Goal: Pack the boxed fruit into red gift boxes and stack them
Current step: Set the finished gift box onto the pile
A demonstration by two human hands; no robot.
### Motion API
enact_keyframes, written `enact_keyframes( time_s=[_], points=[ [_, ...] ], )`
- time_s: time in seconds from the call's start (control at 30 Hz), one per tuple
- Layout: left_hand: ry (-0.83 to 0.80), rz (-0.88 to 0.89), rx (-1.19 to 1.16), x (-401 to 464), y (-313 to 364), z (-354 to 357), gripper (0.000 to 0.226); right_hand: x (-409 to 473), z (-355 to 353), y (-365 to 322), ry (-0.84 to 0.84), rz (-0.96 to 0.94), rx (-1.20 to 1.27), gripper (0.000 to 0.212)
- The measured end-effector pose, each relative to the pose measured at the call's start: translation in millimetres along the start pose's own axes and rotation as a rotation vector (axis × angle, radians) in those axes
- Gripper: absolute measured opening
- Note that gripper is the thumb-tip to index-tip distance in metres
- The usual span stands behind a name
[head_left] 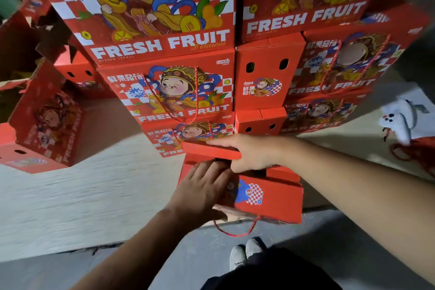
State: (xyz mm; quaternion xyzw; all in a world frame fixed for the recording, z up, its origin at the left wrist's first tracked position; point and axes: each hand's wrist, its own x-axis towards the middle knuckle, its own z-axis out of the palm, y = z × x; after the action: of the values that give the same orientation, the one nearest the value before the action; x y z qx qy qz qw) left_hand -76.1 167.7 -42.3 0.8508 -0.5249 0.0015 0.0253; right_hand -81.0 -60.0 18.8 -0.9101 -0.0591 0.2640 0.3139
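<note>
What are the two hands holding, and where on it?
Both hands are on the red gift box in front. The right hand holds its top flap; the left hand lies flat on the box's upper left side, with no grip round it.

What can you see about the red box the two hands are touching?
The red gift box looks like printed cardboard, with a blue and checkered picture on its side. It sits in front of the stacked boxes. Its top flaps are partly open. The left hand presses its side; the right hand holds a flap. A red rope handle hangs below.
</note>
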Motion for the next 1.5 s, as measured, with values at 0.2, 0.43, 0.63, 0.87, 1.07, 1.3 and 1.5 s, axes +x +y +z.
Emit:
enact_keyframes(
  time_s=[0.2,0.43,0.63,0.87,1.07,1.3,1.5],
  points=[
    [0.094,-0.185,-0.067,1,9,16,0.110,-3,-7,13,0.141,-0.008,-0.152,0.065],
    [-0.055,-0.255,-0.089,7,18,24,0.111,-25,33,41,0.107,0.178,-0.337,0.085],
    [0.285,-0.154,-0.216,-13,16,31,0.071,-25,23,45,0.198,0.099,-0.431,0.079],
    [0.404,-0.407,-0.226,-9,-22,16,0.072,-20,54,51,0.297,0.100,-0.736,0.069],
    [-0.233,-0.195,0.053,44,-55,-10,0.094,-24,43,58,0.277,-0.018,-0.567,0.071],
    [-0.228,-0.186,0.057,43,-54,7,0.097,-29,65,60,0.419,0.191,-0.649,0.092],
    [-0.211,-0.177,0.058,39,-48,14,0.103,-26,59,69,0.224,0.187,-0.438,0.095]
  ],
)
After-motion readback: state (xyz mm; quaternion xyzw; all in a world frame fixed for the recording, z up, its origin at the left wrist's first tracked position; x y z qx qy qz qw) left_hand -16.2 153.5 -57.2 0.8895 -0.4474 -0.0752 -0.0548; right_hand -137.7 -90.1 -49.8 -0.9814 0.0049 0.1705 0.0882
